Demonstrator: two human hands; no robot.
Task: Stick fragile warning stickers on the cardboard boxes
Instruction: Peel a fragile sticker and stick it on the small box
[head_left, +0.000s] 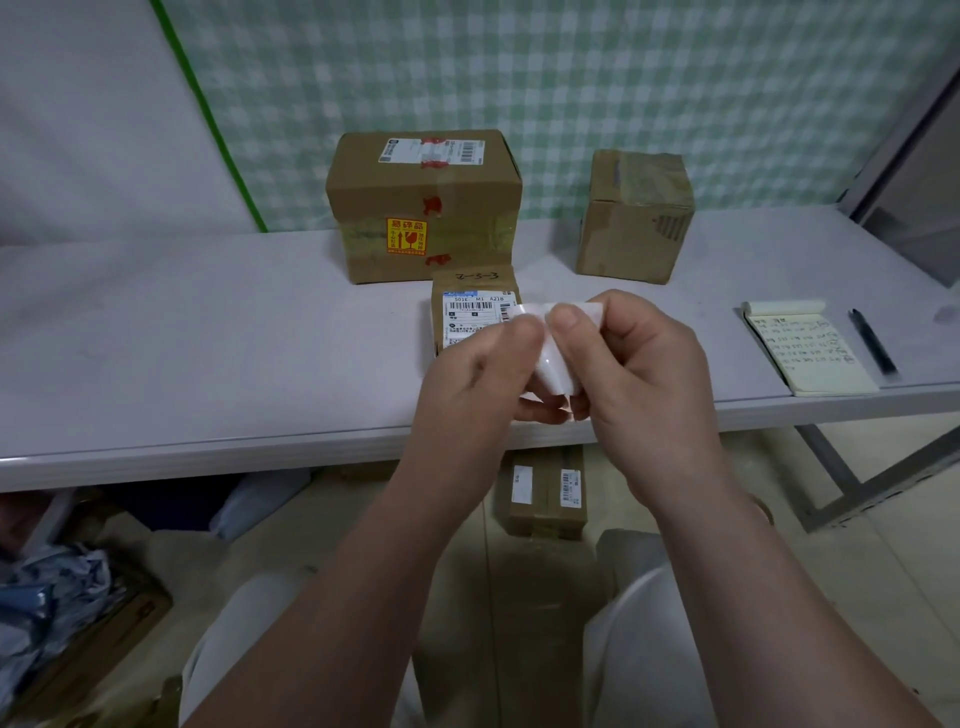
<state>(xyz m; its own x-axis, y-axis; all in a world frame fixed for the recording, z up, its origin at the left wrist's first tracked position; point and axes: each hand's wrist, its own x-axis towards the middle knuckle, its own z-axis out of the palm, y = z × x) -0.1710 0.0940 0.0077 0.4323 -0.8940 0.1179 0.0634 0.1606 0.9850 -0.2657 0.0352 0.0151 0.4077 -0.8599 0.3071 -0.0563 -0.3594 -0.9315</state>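
White table, checked backdrop, 3 boxes

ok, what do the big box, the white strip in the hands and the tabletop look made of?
Big box: brown cardboard, matte, folded flaps; glossy clear tape bands across it.
White strip: thin glossy paper or film, curling between left hand and right hand; likely sticker backing, cannot confirm.
Tabletop: smooth pale grey, low sheen, moulded edge; probably plastic or laminate.

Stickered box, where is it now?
Head view: the large box with the orange fragile sticker stands left of the plain box, behind the small labelled box.
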